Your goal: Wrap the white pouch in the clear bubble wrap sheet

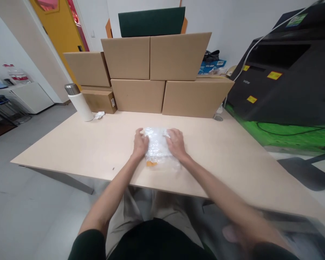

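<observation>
A sheet of clear bubble wrap point(157, 146) lies on the pale wooden table point(227, 159) in front of me, with a small orange object point(152, 163) showing at its near edge. My left hand point(139, 143) presses on the wrap's left side. My right hand point(176, 143) presses on its right side, fingers curled over the top. Both hands hold the wrap folded around what is inside.
Several cardboard boxes point(157, 74) are stacked along the table's far edge. A white flask with a metal lid point(79, 102) stands at the far left beside a crumpled white scrap point(99, 115). A large black machine point(284, 68) sits to the right.
</observation>
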Available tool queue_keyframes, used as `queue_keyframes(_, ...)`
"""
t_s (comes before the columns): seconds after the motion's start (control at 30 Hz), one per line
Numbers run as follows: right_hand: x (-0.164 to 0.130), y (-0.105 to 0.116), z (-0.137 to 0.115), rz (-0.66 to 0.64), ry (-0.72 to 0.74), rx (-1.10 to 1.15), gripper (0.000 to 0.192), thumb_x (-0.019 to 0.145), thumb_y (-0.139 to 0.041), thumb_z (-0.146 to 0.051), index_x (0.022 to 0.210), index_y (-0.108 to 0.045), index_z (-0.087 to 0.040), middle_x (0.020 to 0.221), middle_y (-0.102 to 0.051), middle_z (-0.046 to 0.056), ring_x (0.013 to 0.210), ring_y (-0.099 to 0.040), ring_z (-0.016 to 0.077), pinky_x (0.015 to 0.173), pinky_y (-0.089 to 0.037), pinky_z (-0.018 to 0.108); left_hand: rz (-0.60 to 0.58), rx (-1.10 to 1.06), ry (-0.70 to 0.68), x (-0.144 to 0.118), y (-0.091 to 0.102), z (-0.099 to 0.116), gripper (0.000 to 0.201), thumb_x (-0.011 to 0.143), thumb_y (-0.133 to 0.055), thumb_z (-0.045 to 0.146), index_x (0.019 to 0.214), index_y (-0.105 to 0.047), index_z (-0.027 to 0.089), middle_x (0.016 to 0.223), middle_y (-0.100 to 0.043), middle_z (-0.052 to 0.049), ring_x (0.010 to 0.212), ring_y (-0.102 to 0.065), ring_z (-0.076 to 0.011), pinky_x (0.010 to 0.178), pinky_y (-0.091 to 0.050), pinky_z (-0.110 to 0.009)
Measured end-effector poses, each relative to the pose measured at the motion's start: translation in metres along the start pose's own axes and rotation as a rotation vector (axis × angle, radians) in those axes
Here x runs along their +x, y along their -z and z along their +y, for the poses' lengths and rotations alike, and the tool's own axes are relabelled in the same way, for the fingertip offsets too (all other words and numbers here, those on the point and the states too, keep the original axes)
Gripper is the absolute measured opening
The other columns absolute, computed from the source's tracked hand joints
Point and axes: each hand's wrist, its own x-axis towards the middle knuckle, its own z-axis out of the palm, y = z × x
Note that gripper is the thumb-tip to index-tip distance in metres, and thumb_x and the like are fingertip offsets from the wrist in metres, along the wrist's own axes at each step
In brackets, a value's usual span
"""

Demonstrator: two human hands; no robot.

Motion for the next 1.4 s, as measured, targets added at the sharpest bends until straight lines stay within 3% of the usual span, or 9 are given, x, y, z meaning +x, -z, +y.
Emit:
queue_keyframes(0.07,-0.004,0.001,0.003,-0.096,0.206,-0.171,0.033,0.094,-0.043,-0.034,0.113,-0.065,-0.019,0.123,-0.061,0.015,0.119,-0.049,0.0300,0.108,-0.038,0.049,0.012,0.273,-0.139,-0.001,0.001,0.001,0.044,0.089,-0.052,0.027,0.132,-0.050,0.019,0.121,-0.059,-0.013,0.100,-0.064,-0.0224,0.095,-0.049,-0.042)
queue_keyframes(0.17,-0.011,0.008,0.008,-0.269,0.304,-0.281,0.043,0.098,-0.037,-0.039,0.123,-0.063,-0.015,0.132,-0.059,0.016,0.126,-0.047,0.0301,0.112,-0.034,0.046,-0.121,0.439,-0.193,-0.005,0.011,0.007,0.045,0.093,-0.047,0.042,0.130,-0.057,0.018,0.137,-0.054,-0.017,0.128,-0.051,-0.0316,0.110,-0.035,-0.050)
queue_keyframes(0.37,-0.015,0.033,0.012,-0.631,0.232,-0.373,0.092,0.088,-0.040,-0.074,0.155,-0.030,-0.011,0.163,-0.024,0.016,0.151,-0.018,0.0339,0.120,-0.021,0.051,-0.596,0.839,-0.189,0.000,0.041,0.012,0.123,0.067,-0.062,0.080,0.160,-0.008,0.020,0.167,-0.008,-0.015,0.152,-0.006,-0.0393,0.120,-0.009,-0.055)
queue_keyframes(0.53,-0.008,0.046,0.009,-0.854,0.183,-0.378,0.121,0.073,-0.049,-0.087,0.160,-0.010,-0.014,0.166,-0.006,0.014,0.153,-0.003,0.0345,0.123,-0.013,0.051,-0.699,0.977,-0.175,0.011,0.046,0.013,0.138,0.055,-0.067,0.083,0.160,-0.001,0.023,0.165,0.013,-0.014,0.151,0.009,-0.0417,0.119,-0.005,-0.059)
queue_keyframes(0.7,-0.005,0.045,0.014,-0.878,0.205,-0.379,0.120,0.074,-0.049,-0.087,0.161,-0.007,-0.016,0.167,-0.005,0.013,0.153,-0.003,0.0343,0.123,-0.013,0.051,-0.703,1.051,-0.234,0.015,0.045,0.014,0.135,0.057,-0.066,0.083,0.160,-0.006,0.020,0.165,0.013,-0.012,0.151,0.013,-0.0392,0.120,0.002,-0.057)
queue_keyframes(0.87,-0.006,0.039,0.021,-0.833,0.257,-0.384,0.115,0.077,-0.046,-0.085,0.161,-0.006,-0.016,0.166,-0.007,0.014,0.153,-0.007,0.0343,0.121,-0.015,0.052,-0.725,1.023,-0.250,0.017,0.046,0.013,0.134,0.057,-0.065,0.084,0.160,-0.007,0.019,0.167,0.002,-0.012,0.153,0.001,-0.0382,0.121,-0.002,-0.056)
queue_keyframes(1.1,-0.008,0.039,0.014,-0.831,0.217,-0.416,0.111,0.079,-0.050,-0.079,0.161,-0.004,-0.018,0.167,-0.004,0.013,0.153,-0.005,0.0329,0.121,-0.016,0.052,-0.624,1.104,-0.297,0.004,0.044,0.032,0.127,0.063,-0.065,0.078,0.160,-0.009,0.017,0.166,0.005,-0.012,0.152,0.006,-0.0390,0.120,0.005,-0.058)
queue_keyframes(1.27,-0.008,0.041,0.014,-0.836,0.218,-0.361,0.112,0.078,-0.051,-0.080,0.161,-0.005,-0.019,0.166,-0.005,0.014,0.153,-0.005,0.0336,0.121,-0.016,0.053,-0.761,1.014,-0.314,0.002,0.042,0.033,0.124,0.064,-0.069,0.070,0.160,-0.006,0.021,0.166,0.000,-0.013,0.153,-0.002,-0.0363,0.120,0.003,-0.057)
queue_keyframes(1.4,-0.007,0.038,0.017,-0.829,0.227,-0.331,0.111,0.078,-0.052,-0.079,0.161,-0.007,-0.020,0.166,-0.006,0.014,0.153,-0.005,0.0342,0.121,-0.017,0.054,-0.768,0.958,-0.296,0.007,0.041,0.025,0.126,0.063,-0.072,0.070,0.160,-0.007,0.024,0.166,-0.003,-0.014,0.152,-0.009,-0.0371,0.120,0.000,-0.058)
